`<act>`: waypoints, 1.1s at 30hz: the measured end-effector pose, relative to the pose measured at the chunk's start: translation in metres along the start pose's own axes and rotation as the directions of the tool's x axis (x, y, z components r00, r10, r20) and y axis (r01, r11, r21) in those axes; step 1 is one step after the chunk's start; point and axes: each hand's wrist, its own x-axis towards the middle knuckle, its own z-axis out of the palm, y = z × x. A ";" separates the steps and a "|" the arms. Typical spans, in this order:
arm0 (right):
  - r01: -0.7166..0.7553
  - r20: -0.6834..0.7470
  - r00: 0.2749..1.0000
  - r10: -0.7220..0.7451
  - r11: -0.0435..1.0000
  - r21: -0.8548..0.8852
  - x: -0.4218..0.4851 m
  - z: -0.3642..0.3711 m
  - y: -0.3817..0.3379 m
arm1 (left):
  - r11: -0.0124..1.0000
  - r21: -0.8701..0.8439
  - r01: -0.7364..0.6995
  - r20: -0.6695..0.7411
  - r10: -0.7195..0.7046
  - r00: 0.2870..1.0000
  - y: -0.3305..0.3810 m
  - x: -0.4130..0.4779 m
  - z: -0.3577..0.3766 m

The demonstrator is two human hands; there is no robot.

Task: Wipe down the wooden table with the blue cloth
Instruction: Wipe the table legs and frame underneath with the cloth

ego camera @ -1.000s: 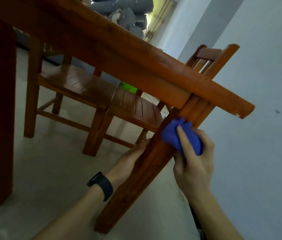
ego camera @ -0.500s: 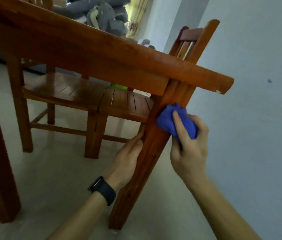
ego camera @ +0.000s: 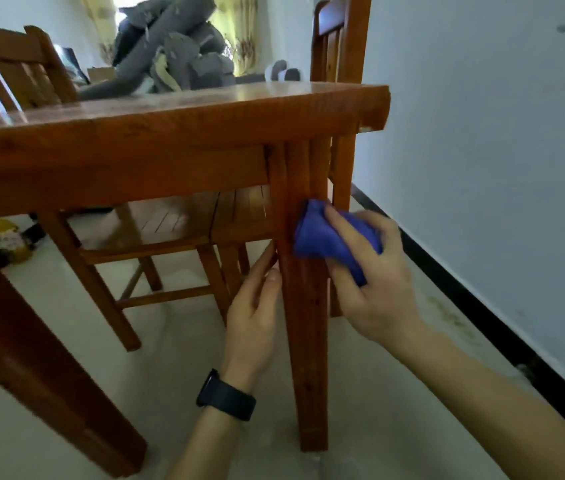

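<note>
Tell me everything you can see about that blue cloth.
The blue cloth is a deep, plain blue and looks like soft fabric. It is bunched into a creased wad rather than spread flat. The right hand grips it, with one finger lying across its top and the others curled underneath, so part of it is hidden. The free end is pressed against the upper part of the wooden table leg, a little below the tabletop's edge.
</note>
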 end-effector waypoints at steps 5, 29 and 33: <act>-0.057 -0.125 0.989 0.077 0.986 0.156 0.000 0.034 -0.005 | 0.988 0.062 -0.142 -0.111 0.148 0.983 0.022 0.011 0.026; -0.520 0.263 0.848 0.461 0.625 0.582 -0.026 0.036 0.028 | 0.982 0.185 -0.037 -0.407 0.111 0.907 0.031 0.010 0.062; -0.722 0.620 0.603 0.501 0.674 0.157 -0.088 0.033 0.085 | 0.976 0.215 -0.032 -0.396 0.118 0.911 0.030 0.007 0.065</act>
